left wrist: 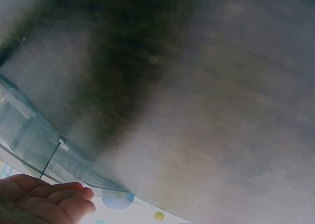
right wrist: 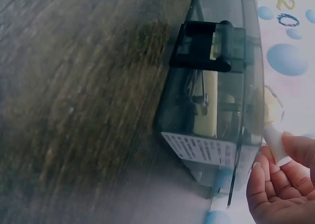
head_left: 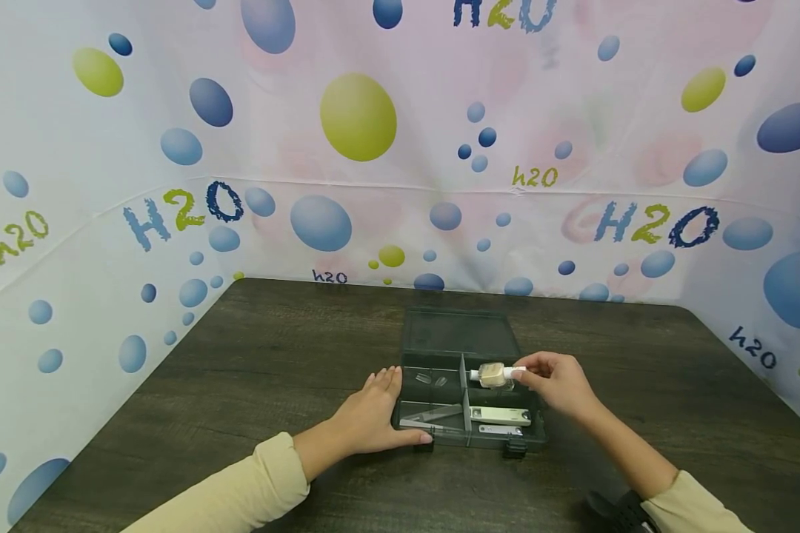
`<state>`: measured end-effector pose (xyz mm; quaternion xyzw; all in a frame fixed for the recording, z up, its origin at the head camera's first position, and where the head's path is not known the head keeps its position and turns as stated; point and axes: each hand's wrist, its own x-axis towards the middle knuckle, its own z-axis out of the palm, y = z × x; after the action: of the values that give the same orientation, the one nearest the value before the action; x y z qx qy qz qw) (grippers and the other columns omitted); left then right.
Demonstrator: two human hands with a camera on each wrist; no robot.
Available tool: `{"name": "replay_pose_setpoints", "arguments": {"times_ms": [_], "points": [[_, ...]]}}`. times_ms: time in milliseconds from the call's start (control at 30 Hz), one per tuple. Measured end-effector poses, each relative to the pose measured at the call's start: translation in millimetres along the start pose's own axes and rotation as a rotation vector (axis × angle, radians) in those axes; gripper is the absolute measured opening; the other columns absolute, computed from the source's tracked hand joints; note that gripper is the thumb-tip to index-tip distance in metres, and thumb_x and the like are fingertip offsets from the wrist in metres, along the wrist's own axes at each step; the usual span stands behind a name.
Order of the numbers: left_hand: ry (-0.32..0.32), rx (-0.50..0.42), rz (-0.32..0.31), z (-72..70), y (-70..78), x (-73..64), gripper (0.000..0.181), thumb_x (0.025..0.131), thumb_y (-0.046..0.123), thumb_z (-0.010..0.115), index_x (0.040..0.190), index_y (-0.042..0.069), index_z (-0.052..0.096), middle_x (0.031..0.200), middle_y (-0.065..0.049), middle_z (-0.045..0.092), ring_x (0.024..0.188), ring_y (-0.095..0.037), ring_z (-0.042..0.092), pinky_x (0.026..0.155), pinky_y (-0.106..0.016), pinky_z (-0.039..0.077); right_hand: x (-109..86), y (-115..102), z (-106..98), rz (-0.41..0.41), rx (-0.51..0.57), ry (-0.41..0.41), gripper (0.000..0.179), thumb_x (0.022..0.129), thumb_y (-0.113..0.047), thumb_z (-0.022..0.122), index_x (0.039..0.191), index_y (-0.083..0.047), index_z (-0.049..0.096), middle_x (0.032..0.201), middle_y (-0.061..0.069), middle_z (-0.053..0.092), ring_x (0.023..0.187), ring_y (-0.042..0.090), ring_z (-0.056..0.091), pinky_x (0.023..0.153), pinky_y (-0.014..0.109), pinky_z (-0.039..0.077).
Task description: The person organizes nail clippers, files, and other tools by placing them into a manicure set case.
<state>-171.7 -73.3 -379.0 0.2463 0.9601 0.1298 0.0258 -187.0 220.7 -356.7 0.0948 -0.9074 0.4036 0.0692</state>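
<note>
A dark see-through divided box (head_left: 470,441) stands on the table with its lid (head_left: 460,332) open toward the back. My right hand (head_left: 563,383) pinches the white cap of a nail polish bottle (head_left: 492,374), its glass pale beige. The bottle lies sideways over the back right compartment, its other end near the divider. In the right wrist view, thumb and fingers hold the cap (right wrist: 277,145). My left hand (head_left: 372,416) rests against the box's left side, fingers extended along it and thumb at the front latch.
A large nail clipper (head_left: 500,416) and a smaller one (head_left: 500,429) lie in the front right compartment. The front left compartment holds flat strips (head_left: 433,414); small clear pieces (head_left: 432,380) lie behind. A printed curtain (head_left: 373,178) surrounds the dark wooden table (head_left: 293,355).
</note>
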Motion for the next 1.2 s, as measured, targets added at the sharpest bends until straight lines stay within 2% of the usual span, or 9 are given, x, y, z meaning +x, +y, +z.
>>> {"name": "replay_pose_setpoints", "arguments": {"times_ms": [267, 500, 833, 1067, 1200], "points": [[0.007, 0.013, 0.004, -0.2, -0.3, -0.9, 0.107, 0.076, 0.070, 0.056, 0.145, -0.005, 0.023, 0.148, -0.023, 0.029, 0.137, -0.037, 0.030, 0.110, -0.046, 0.032, 6.2, -7.7, 9.4, -0.051, -0.054, -0.042, 0.014, 0.084, -0.012, 0.067, 0.089, 0.001, 0.069, 0.072, 0.009, 0.065, 0.058, 0.008, 0.047, 0.052, 0.023, 0.040], [0.000, 0.010, 0.005, -0.6, -0.2, -0.1, 0.107, 0.076, 0.070, 0.056, 0.145, -0.005, 0.023, 0.148, -0.023, 0.029, 0.137, -0.038, 0.030, 0.109, -0.047, 0.033, 7.9, -11.3, 14.7, -0.081, -0.086, -0.113, 0.011, 0.085, -0.008, 0.065, 0.090, 0.001, 0.068, 0.074, 0.006, 0.065, 0.063, 0.011, 0.053, 0.053, 0.024, 0.043], [0.004, 0.018, -0.001, -0.8, -1.0, -0.4, 0.107, 0.076, 0.071, 0.055, 0.145, -0.005, 0.023, 0.149, -0.022, 0.029, 0.137, -0.038, 0.030, 0.107, -0.048, 0.035, 16.9, -9.7, 8.5, -0.146, -0.208, -0.241, 0.005, 0.084, -0.006, 0.065, 0.084, -0.001, 0.066, 0.077, 0.004, 0.062, 0.067, 0.011, 0.052, 0.058, 0.026, 0.044], [-0.003, -0.006, 0.003, -0.3, -0.8, -0.1, 0.106, 0.077, 0.069, 0.056, 0.145, -0.005, 0.022, 0.149, -0.022, 0.028, 0.137, -0.038, 0.029, 0.108, -0.048, 0.034, 19.4, -7.8, 3.9, -0.208, -0.227, -0.321, 0.004, 0.085, -0.003, 0.063, 0.084, 0.000, 0.066, 0.079, 0.006, 0.065, 0.068, 0.011, 0.057, 0.058, 0.025, 0.047], [-0.005, -0.008, 0.004, 0.3, -0.8, 0.1, 0.106, 0.077, 0.069, 0.056, 0.145, -0.005, 0.022, 0.149, -0.023, 0.028, 0.137, -0.038, 0.029, 0.110, -0.047, 0.032, 19.4, -6.8, 4.4, -0.234, -0.235, -0.331, 0.005, 0.085, -0.003, 0.063, 0.086, 0.001, 0.067, 0.081, 0.008, 0.066, 0.070, 0.013, 0.059, 0.059, 0.024, 0.049]]}}
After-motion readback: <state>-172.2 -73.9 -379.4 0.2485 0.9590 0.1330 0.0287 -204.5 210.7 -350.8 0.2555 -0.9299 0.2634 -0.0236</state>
